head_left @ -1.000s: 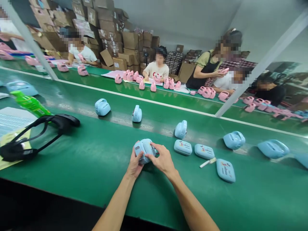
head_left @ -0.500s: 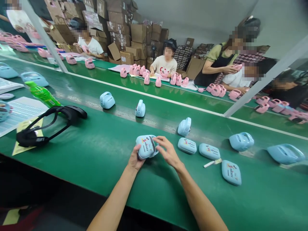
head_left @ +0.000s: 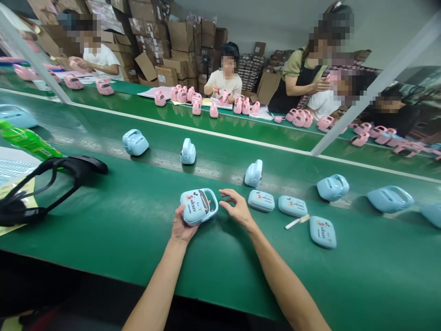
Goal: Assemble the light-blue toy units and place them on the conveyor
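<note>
My left hand (head_left: 183, 226) grips a light blue plastic case (head_left: 195, 208) with a loop handle, a dark window and a printed cartoon with "Mickey" lettering. The handle points to the right. Just beyond it, my right hand (head_left: 236, 207) is open, fingers apart and touching nothing. To the right of that hand lie printed blue pieces without handles: one (head_left: 261, 201), a second (head_left: 292, 206) and a third (head_left: 323, 232) nearer me. A small white stick-like item (head_left: 296, 222) rests between them.
Several blue handled cases, such as this one (head_left: 135, 142), stand along the belt beyond. A black head strap (head_left: 51, 184) and a green bottle (head_left: 29, 140) lie at the left. Across the bench, co-workers (head_left: 225, 82) handle pink cases (head_left: 196, 105); cardboard boxes (head_left: 181, 41) are stacked behind.
My right hand has come off the blue case and moved to its right. The handle now stands out in plain view. The whole view has shifted slightly.
</note>
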Available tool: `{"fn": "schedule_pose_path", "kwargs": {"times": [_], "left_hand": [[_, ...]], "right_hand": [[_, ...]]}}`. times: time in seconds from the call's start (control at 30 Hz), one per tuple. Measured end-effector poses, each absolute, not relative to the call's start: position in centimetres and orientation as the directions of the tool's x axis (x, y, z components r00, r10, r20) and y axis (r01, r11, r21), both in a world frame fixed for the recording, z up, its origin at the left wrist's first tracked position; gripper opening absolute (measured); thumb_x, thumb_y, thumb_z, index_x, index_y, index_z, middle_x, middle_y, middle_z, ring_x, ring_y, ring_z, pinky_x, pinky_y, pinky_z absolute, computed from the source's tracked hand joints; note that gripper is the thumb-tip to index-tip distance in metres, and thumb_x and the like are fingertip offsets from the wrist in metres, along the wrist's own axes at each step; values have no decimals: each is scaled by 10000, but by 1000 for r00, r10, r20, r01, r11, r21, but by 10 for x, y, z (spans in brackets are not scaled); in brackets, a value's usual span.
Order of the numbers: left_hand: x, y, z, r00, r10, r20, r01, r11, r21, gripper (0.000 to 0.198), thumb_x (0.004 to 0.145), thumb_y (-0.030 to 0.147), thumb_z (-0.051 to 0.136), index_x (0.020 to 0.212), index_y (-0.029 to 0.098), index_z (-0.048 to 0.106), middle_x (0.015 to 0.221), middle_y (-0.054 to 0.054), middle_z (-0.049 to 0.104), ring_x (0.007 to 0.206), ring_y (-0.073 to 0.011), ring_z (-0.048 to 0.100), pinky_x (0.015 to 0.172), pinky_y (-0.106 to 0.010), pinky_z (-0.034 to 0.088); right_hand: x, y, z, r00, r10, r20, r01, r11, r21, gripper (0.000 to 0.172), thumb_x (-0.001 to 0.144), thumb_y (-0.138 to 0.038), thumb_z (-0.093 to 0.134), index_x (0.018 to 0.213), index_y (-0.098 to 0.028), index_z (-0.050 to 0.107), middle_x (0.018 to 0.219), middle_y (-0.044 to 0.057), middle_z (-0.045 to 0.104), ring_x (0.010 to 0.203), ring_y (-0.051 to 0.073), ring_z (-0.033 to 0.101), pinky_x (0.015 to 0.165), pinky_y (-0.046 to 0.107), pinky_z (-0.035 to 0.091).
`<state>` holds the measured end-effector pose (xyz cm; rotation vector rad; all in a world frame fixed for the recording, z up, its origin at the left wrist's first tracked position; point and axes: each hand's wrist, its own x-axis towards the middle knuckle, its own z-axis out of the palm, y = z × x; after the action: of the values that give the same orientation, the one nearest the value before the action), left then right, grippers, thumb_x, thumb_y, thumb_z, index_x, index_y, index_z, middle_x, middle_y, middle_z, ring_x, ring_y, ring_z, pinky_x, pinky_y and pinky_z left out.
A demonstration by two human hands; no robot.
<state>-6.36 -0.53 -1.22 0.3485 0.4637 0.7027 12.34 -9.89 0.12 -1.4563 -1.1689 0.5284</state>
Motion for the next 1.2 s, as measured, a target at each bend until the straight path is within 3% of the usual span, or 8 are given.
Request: {"fn": "schedule_pose_path", "kwargs": {"times": [0.13, 0.27, 0.57, 0.67, 0.83, 0.93, 1.07, 1.2], "left_hand": [[-60, -8, -13, 610, 720, -329, -510, 676, 533, 549, 700, 292, 801, 1216, 225, 629, 1185, -114, 730, 1152, -359, 664, 931, -503, 574], [-57, -11, -14, 615, 721, -320, -469, 660, 587, 582, 655, 207, 844, 1196, 256, 634, 1108, -75, 733, 1024, -311, 704, 849, -408, 601], [-58, -10, -23, 660, 696, -281, -478, 679, 557, 554, 710, 241, 826, 1227, 230, 628, 1060, -65, 749, 977, -280, 720, 884, -385, 588], [-65, -9, -21, 775, 610, -167, -456, 722, 521, 691, 726, 349, 792, 1358, 203, 553, 1124, -97, 749, 1085, -337, 701, 994, -479, 538], [-74, -14, -10, 839, 544, 16, -473, 714, 516, 905, 689, 478, 793, 1489, 314, 403, 1310, -108, 688, 1281, -420, 586, 1079, -647, 410], [-73, -15, -9, 823, 567, -38, -463, 708, 532, 900, 650, 466, 832, 1450, 335, 440, 1237, -79, 716, 1210, -396, 637, 1048, -615, 455], [-69, -14, -14, 733, 654, -188, -442, 666, 601, 830, 620, 370, 872, 1367, 312, 514, 1134, -36, 723, 1029, -291, 701, 948, -458, 546], [-63, -17, -13, 628, 740, -242, -412, 580, 703, 750, 592, 286, 896, 1262, 291, 559, 1145, -29, 688, 1003, -249, 676, 859, -363, 563]], "right_hand": [[109, -103, 19, 147, 914, 379, 534, 249, -808, 646, 822, -446, 779, 1423, -298, 591, 1586, 95, 451, 1479, 286, 405, 1219, 477, 329], [99, -103, 21, -13, 947, 321, 562, 272, -781, 792, 830, -494, 784, 1528, -323, 454, 1655, 86, 333, 1555, 290, 255, 1256, 523, 237], [96, -99, 16, 6, 928, 373, 468, 327, -821, 830, 737, -525, 852, 1475, -320, 534, 1581, 94, 463, 1512, 315, 352, 1260, 527, 238], [102, -102, 20, 108, 897, 430, 291, 385, -876, 913, 751, -538, 838, 1537, -289, 447, 1593, 100, 444, 1511, 306, 357, 1264, 508, 247], [115, -107, 28, 219, 877, 427, 133, 407, -904, 769, 839, -540, 757, 1509, -278, 486, 1550, 87, 507, 1485, 283, 410, 1252, 490, 300], [115, -109, 35, 163, 888, 430, 243, 386, -890, 698, 848, -574, 731, 1458, -285, 552, 1533, 103, 525, 1453, 301, 456, 1213, 513, 362], [104, -110, 37, -82, 910, 407, 569, 378, -730, 972, 708, -585, 852, 1540, -302, 434, 1632, 138, 366, 1520, 363, 321, 1238, 632, 210], [100, -107, 26, -204, 913, 354, 703, 388, -596, 1111, 717, -553, 859, 1612, -264, 268, 1655, 188, 286, 1547, 374, 241, 1234, 662, 176]]}}
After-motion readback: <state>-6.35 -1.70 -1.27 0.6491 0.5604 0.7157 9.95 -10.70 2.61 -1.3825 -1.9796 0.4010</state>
